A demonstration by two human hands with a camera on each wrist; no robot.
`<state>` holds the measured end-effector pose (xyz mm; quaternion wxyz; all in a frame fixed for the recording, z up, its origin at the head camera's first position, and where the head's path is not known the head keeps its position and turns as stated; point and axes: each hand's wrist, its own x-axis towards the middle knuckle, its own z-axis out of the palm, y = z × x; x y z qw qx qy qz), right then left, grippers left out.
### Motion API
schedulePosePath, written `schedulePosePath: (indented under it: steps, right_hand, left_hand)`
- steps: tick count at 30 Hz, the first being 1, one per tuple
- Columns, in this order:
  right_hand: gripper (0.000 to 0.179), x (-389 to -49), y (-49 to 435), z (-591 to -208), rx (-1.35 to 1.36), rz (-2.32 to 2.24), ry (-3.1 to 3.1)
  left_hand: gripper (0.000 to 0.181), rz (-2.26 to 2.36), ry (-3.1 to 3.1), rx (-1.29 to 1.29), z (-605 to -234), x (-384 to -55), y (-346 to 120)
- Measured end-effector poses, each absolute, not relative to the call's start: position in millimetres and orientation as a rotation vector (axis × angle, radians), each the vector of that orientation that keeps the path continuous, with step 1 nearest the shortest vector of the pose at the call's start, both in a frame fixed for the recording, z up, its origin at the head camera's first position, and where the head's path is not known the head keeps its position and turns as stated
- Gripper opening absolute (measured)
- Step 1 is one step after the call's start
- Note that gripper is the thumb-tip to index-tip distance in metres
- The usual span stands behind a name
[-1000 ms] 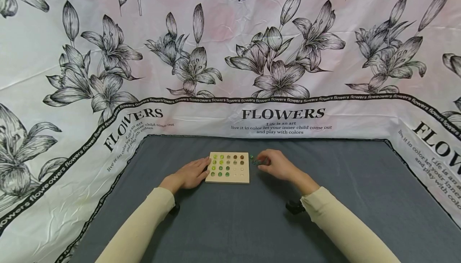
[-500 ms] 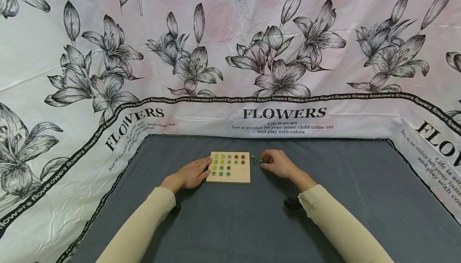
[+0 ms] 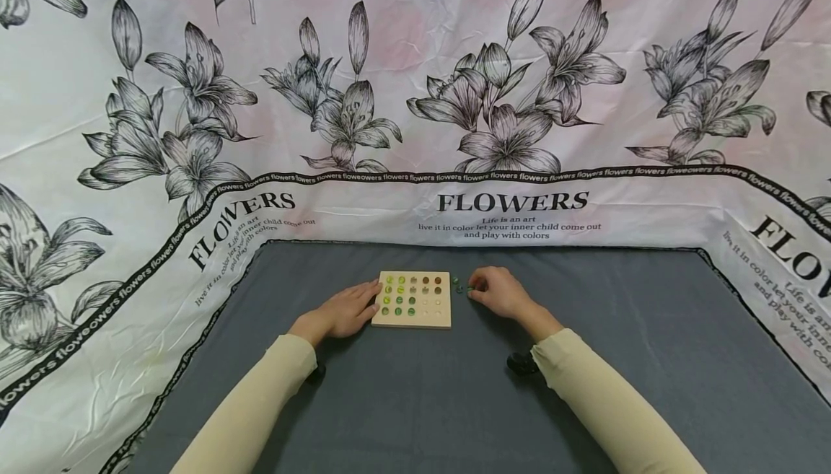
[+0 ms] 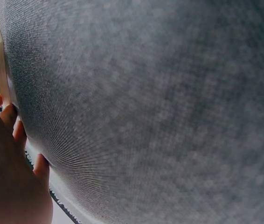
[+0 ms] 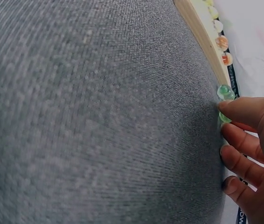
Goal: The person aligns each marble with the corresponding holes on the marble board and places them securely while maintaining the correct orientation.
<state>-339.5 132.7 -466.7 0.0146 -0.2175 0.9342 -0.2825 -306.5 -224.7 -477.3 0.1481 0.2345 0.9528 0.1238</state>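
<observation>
A pale wooden board (image 3: 393,323) lies on the grey cloth, with rows of glass marbles set in its hollows: yellow, green, clear and brown ones. At its front right corner several hollows hold no marble. My left hand (image 3: 342,311) rests at the board's left edge, fingers extended and touching it. To the right of the board my right hand (image 3: 501,293) pinches a green marble (image 5: 225,117) between thumb and index finger, low over the cloth. Other loose green marbles (image 3: 456,281) lie between that hand and the board.
Grey cloth (image 3: 415,402) covers the table around the board. A white fabric (image 3: 363,207) with printed flowers and lettering rises behind the table and along both sides. Dark wrist devices (image 3: 521,363) sit below the sleeves.
My right hand's fingertips have shifted slightly right, away from the other loose marbles, with a green marble between them. The left hand and board have stayed in place.
</observation>
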Motion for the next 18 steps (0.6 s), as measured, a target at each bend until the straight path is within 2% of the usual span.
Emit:
schedulePosePath:
  steps: [18]
  right_hand:
    - [0.012,-324.3,138.0,-458.0,-0.767,-0.983,2.875]
  left_hand:
    - [0.062,0.344,2.737,0.658,-474.5,-305.4,-223.5]
